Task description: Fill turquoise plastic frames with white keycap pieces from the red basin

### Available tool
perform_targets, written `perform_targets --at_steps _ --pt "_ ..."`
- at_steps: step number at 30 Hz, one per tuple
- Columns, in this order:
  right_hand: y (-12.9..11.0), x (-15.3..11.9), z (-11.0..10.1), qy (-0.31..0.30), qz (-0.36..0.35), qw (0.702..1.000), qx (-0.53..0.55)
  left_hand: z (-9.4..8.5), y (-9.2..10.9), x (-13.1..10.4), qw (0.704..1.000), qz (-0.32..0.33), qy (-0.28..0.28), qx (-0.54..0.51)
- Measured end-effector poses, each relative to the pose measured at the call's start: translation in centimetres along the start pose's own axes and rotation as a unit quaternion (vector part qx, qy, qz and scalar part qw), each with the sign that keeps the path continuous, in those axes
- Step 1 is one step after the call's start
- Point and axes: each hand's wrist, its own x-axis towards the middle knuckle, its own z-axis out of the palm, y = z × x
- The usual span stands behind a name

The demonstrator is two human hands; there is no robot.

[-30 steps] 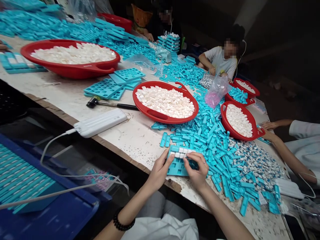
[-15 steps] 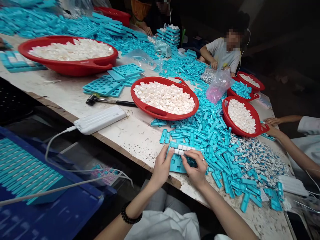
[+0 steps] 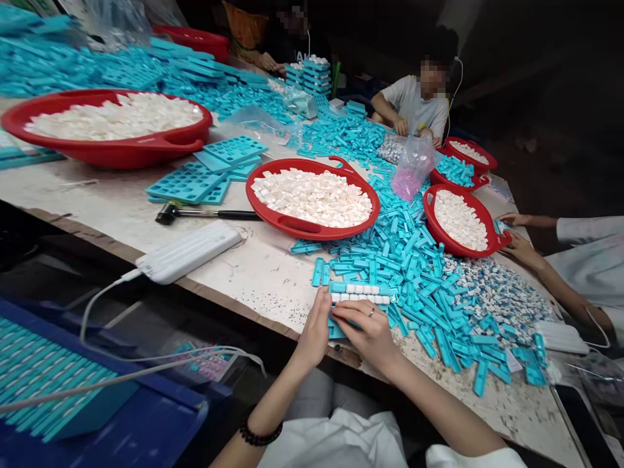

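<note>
At the table's near edge lies a blue tray (image 3: 336,330) with two rows of white caps (image 3: 361,299) along its far part. My left hand (image 3: 314,328) grips the tray's left end, thumb and fingers close together. My right hand (image 3: 366,330), with a ring on one finger, lies over the near part of the tray and hides most of it. Its fingers are bent together at the near row; whatever they may hold is hidden. Past the tray stands a red basin (image 3: 312,231) of white caps, and loose blue pieces (image 3: 419,273) are heaped to the right.
A hammer (image 3: 209,213), a white power strip (image 3: 190,250) and stacked blue trays (image 3: 188,183) lie left. A larger red basin (image 3: 141,146) stands behind. At lower left is a blue crate (image 3: 160,416). Other people sit at the far and right sides.
My right hand has moved left and nearer over the tray, uncovering the right part of the cap rows. The near row now reaches further right. The view has shifted slightly.
</note>
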Motion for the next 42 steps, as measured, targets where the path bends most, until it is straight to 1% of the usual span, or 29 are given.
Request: perform_targets --at_steps 3,5,8,11,14,16,21,24,27,31,36,39,42 --pt "-0.3 0.2 0.4 0.018 0.051 0.998 -0.015 -0.1 0.0 0.0 0.999 -0.033 -0.003 -0.014" --pt "-0.6 0.0 0.5 0.021 0.065 0.997 -0.029 -0.1 0.1 0.0 0.998 -0.053 -0.012 -0.017" --pt "-0.8 -0.5 0.3 0.001 0.034 0.997 -0.076 -0.2 0.4 -0.1 0.997 -0.067 -0.02 -0.019" --pt "-0.8 -0.8 0.2 -0.01 -0.009 0.99 -0.141 -0.4 1.0 -0.1 0.998 -0.04 -0.044 -0.022" --pt "-0.6 -0.7 -0.1 -0.001 -0.053 0.98 -0.191 -0.7 1.5 -0.1 0.996 -0.015 -0.088 -0.024" --pt "-0.4 -0.5 -0.2 0.005 -0.072 0.976 -0.206 -0.9 1.6 -0.1 0.994 -0.011 -0.103 -0.028" --pt "-0.2 -0.4 -0.2 0.002 -0.05 0.978 -0.201 -1.2 1.5 0.0 0.993 -0.009 -0.114 -0.036" --pt "-0.2 -0.6 -0.1 0.027 -0.038 0.978 -0.206 -1.2 1.3 0.0 0.992 -0.011 -0.121 -0.042" --pt "-0.2 -0.7 0.0 0.05 -0.029 0.972 -0.228 -1.2 1.1 0.1 0.991 -0.031 -0.125 -0.046" --pt "-0.1 -0.7 -0.1 0.039 -0.028 0.974 -0.222 -1.3 1.2 0.1 0.99 -0.05 -0.125 -0.042" --pt "0.2 -0.8 0.0 0.033 -0.014 0.98 -0.197 -1.4 1.4 0.1 0.99 -0.028 -0.131 -0.04" --pt "0.3 -1.0 0.1 0.029 -0.017 0.98 -0.195 -1.4 1.3 0.2 0.99 -0.03 -0.132 -0.035" --pt "0.2 -1.1 0.2 0.038 -0.011 0.981 -0.189 -1.4 1.1 0.3 0.99 -0.028 -0.136 -0.035"
